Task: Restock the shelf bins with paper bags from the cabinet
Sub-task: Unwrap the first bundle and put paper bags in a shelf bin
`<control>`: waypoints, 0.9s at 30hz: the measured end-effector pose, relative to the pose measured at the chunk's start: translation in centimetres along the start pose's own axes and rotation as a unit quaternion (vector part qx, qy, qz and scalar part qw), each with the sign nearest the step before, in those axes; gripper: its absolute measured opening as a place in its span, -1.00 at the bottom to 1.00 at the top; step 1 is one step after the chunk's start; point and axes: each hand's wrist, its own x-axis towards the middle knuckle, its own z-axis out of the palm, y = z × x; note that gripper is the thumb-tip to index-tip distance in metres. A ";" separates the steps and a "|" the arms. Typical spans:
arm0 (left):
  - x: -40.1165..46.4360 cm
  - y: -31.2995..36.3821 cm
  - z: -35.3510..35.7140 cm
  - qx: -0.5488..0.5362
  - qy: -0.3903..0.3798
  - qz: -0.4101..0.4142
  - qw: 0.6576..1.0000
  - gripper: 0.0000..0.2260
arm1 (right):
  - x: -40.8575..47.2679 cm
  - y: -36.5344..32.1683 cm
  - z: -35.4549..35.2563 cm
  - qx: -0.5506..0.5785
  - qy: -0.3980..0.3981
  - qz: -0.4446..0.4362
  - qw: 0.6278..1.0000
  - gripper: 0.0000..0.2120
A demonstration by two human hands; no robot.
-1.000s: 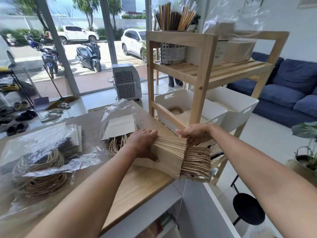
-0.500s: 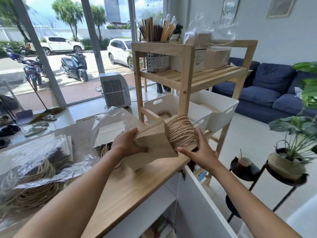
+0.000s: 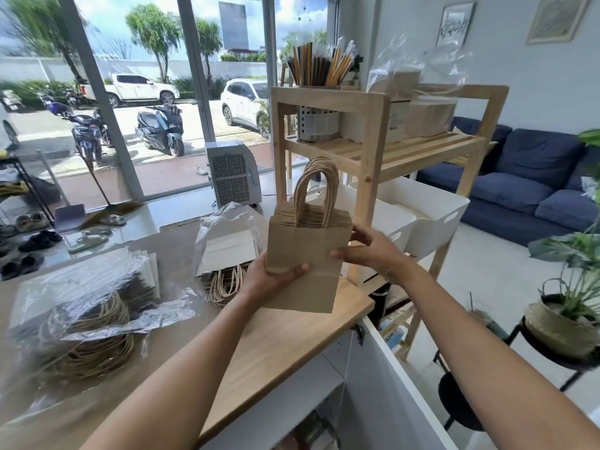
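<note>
Two hands hold one stack of brown paper bags (image 3: 305,254) upright above the wooden counter (image 3: 276,345), handles up; the left hand (image 3: 269,280) grips its lower left corner, the right hand (image 3: 367,251) pinches its right edge; behind stand a wooden shelf (image 3: 376,151), two white bins (image 3: 435,219) on its lower level, a blue sofa (image 3: 526,183) and large windows; two plastic-wrapped bundles of bags (image 3: 87,313) lie on the counter, blurred; the bins' contents are hidden; the count of bags in the stack cannot be told.

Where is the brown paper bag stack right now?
Centre of the head view: the stack of brown bags is held upright by both hands above the counter edge, before the white bins.
</note>
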 end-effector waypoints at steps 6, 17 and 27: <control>-1.5 -4.7 1.5 0.057 -0.042 -0.030 0.997 -0.22 | -1.2 2.0 0.9 -0.059 -0.036 0.069 0.995 -0.37; 1.1 -2.1 -3.0 0.097 -0.167 -0.026 0.981 -0.41 | -1.2 1.9 0.4 -0.070 -0.062 0.091 0.991 -0.34; 0.8 -1.1 -3.0 0.146 -0.103 0.040 0.983 -0.64 | -1.5 2.4 0.4 -0.065 -0.015 0.080 0.995 -0.50</control>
